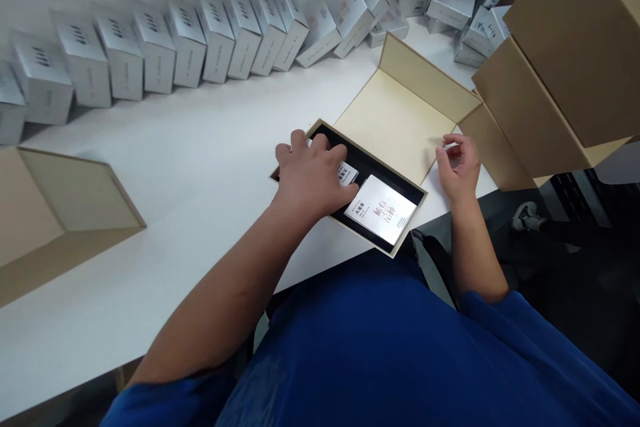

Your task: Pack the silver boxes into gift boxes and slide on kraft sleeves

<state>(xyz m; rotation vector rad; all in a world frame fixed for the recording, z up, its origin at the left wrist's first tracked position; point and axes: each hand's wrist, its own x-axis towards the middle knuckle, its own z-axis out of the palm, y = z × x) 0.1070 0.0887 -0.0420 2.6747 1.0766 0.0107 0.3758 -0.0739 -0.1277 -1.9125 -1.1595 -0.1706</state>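
Observation:
My left hand is over the left part of an open beige gift box with a black lining. Its fingers and thumb curve around a small silver box with dark lettering, mostly hidden under the palm. Beside it, a second silver box lies flat in the right part of the black insert. The gift box's cream lid lies folded back on the table, its flap standing up. Near the lid's right edge is my right hand, its fingers loosely curled in, with nothing visible in them.
Silver cartons stand in a row along the wall, with more piled at the back right. Large beige boxes are stacked at the right. Another open box sits on the white table at left. A person's shoe shows at right.

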